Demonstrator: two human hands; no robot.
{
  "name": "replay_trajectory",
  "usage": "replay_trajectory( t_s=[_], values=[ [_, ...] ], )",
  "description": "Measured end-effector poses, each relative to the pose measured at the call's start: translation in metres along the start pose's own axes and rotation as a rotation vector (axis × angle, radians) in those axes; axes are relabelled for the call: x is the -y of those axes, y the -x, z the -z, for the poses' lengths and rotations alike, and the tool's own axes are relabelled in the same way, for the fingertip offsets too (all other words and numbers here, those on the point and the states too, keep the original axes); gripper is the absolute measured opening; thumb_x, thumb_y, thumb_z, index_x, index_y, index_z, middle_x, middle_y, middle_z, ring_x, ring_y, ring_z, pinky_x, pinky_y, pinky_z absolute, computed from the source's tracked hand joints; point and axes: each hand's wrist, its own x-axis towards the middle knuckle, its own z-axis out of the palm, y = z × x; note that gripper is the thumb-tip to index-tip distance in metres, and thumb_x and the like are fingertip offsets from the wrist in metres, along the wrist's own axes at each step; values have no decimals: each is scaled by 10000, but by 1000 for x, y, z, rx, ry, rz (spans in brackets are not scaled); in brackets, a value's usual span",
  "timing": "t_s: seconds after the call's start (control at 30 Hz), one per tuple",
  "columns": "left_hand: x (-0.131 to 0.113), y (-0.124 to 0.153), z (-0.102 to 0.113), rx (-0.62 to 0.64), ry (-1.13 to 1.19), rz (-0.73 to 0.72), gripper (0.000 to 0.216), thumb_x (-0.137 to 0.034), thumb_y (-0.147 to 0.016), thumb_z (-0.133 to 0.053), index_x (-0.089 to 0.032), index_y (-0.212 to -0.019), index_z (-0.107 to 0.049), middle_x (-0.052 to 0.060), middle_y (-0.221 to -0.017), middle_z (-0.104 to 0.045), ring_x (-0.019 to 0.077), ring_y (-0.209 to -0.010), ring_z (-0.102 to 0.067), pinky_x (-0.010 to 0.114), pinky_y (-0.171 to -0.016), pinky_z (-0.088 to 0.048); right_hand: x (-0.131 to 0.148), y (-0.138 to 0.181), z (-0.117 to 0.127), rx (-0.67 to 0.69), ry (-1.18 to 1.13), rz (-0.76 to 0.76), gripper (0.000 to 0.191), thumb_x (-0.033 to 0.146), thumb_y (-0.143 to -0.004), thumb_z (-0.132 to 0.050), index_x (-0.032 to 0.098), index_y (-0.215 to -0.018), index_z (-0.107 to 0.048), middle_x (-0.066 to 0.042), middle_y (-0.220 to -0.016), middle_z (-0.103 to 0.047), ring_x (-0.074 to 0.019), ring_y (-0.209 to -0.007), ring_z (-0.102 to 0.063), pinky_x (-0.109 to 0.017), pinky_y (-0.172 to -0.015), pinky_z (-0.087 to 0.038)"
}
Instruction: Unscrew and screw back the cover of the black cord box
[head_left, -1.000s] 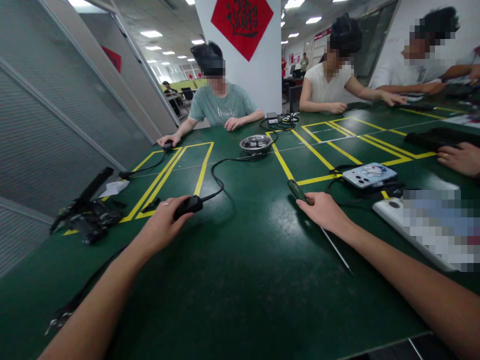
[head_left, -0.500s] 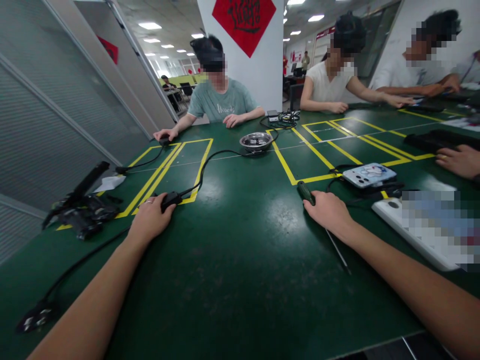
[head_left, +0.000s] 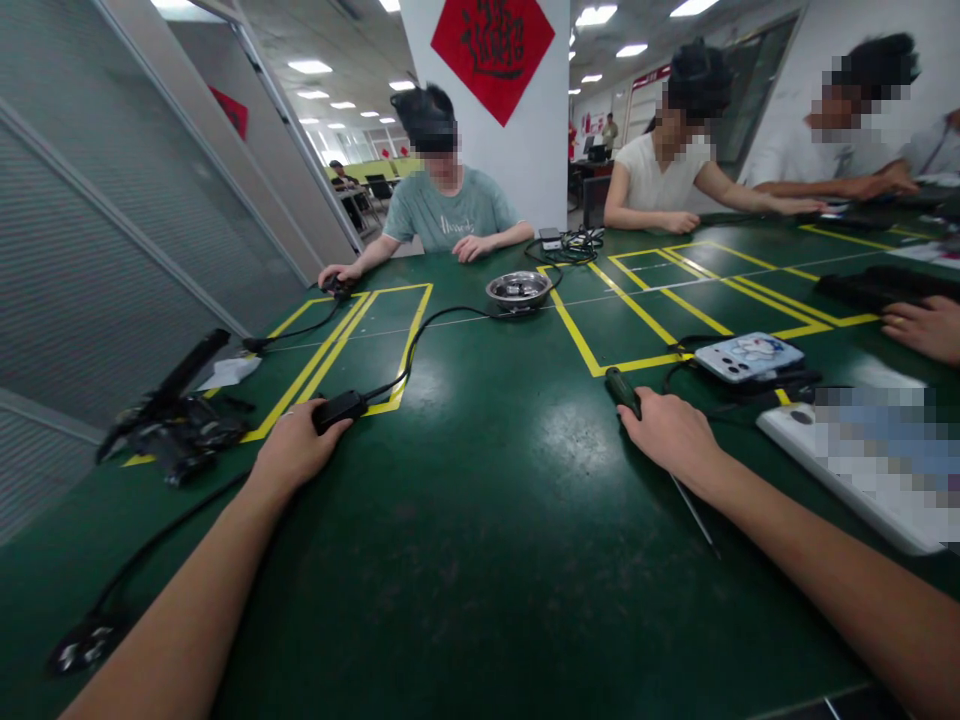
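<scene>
Left hand (head_left: 296,448): fingers and thumb gripping black adapter (head_left: 340,410), left of middle, beside yellow tape (head_left: 384,408). Right hand (head_left: 670,432): curled round screwdriver (head_left: 622,390) handle, shaft pointing near-right. Broad stretch of green surface (head_left: 480,540) between hands. Phone (head_left: 750,356) right; steel bowl (head_left: 517,290) far. Surface's near edge shows low right.

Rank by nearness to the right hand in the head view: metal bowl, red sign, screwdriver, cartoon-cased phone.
1. Screwdriver: held in the right hand.
2. Cartoon-cased phone: to the hand's right, slightly beyond it.
3. Metal bowl: farther across the table, to the left.
4. Red sign: on the pillar behind the table.
</scene>
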Motion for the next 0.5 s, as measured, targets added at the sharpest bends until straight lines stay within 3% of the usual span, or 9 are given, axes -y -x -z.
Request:
replay_trajectory(
  t_s=[0.2, 0.5],
  values=[
    [3, 2, 5, 26, 52, 30, 641, -528, -871, -533, -25, -1267, -493, 167, -1143, -598, 295, -995, -587, 396, -880, -461, 1, 0, 2, 21, 3, 6, 454, 471, -936, -356, 132, -1111, -601, -171, -906, -694, -332, -842, -682, -398, -670, -472],
    [9, 5, 13, 96, 113, 62, 702, -582, -875, -514, -61, -1342, -458, 148, -1169, -614, 271, -969, -621, 381, -853, -490, 4, 4, 4, 42, 26, -12, 508, 491, -941, -340, 118, -1231, -526, -193, -916, -685, -340, -823, -683, -401, -664, -467]
  ],
)
